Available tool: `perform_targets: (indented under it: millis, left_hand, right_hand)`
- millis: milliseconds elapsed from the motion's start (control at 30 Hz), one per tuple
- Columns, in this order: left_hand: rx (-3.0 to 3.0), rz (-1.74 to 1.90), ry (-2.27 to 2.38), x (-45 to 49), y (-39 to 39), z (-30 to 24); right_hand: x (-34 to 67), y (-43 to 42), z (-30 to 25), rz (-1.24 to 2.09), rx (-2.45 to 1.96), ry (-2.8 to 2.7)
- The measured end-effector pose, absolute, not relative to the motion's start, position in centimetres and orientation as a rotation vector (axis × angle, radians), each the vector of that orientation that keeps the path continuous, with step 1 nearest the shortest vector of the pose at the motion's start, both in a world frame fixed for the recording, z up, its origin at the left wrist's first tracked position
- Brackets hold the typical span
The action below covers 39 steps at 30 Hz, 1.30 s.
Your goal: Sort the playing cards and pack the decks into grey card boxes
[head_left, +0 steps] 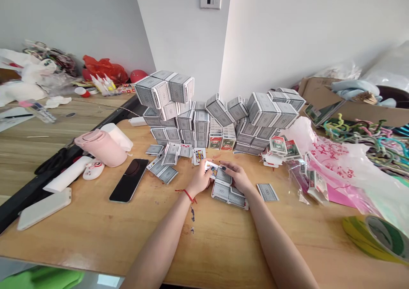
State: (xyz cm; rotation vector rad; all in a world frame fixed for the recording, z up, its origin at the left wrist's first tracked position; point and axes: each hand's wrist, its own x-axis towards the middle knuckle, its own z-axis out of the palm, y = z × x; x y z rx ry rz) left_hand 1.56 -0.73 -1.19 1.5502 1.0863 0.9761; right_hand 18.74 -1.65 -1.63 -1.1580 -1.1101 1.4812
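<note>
Grey-patterned rectangular paper cards [220, 191]: being rested at near centre; they could be shifted by careless brushing.
Left hand [200, 178]: a white-faced paper picture card [210, 165] is being pinched between narrowed fingers; it could be creased by overpressing.
Right hand [238, 177]: a grey-backed paper card [223, 177] is being held by curled fingers.
Far grey-patterned paper blocks [182, 89]: being balanced, overhanging; they could be toppled by bumping.

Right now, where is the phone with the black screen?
In the head view, the phone lies flat on the table, to the left of the person's left hand, between the pink container and some grey-backed cards.
</note>
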Motion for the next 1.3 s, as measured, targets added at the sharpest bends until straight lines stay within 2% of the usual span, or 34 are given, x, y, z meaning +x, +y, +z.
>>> perform_targets:
  millis: [233,567,833,1033,1300]
  left_hand:
    - [1.326,0.960,1.060,0.5,-0.7,-0.8]
    - [1.323,0.982,1.041,0.0,-0.7,-0.2]
    - [1.322,1.056,1.139,0.0,-0.7,-0.1]
    - [1.230,0.800,0.989,-1.2,-0.2,0.4]
    - [1.350,0.745,1.065,-1.6,0.2,-0.4]
  right_hand:
    - [19.1,-2.0,-0.1,1.864,-1.019,-0.967]
    - [20.6,-2.5,0.3,1.989,-0.959,-1.117]
    - [20.1,-2.4,0.2,1.936,-0.958,-0.998]
    - [19.9,-2.0,-0.5,1.912,-1.112,-1.060]
    - [19.4,-2.2,-0.9,1.838,-1.074,-1.091]
